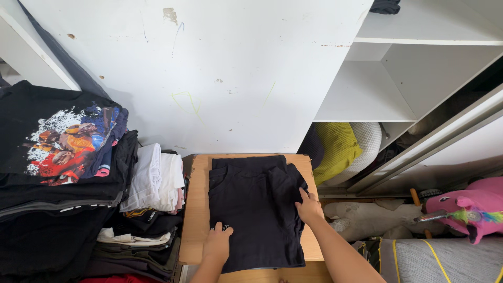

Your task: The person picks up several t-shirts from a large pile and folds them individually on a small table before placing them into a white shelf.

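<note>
A black garment (251, 204), partly folded, lies flat on a small wooden table top (195, 209). My left hand (217, 243) presses on its lower left part, fingers curled onto the cloth. My right hand (309, 205) rests flat on the garment's right edge, fingers spread and pointing up-left. Both forearms come in from the bottom of the view.
Stacks of folded clothes stand left of the table: a black printed shirt pile (57, 152) and a white pile (154, 178). A white wardrobe door (209, 73) stands behind. Open shelves (398, 89), a yellow-green cloth (338, 149) and a pink plush toy (474, 207) are right.
</note>
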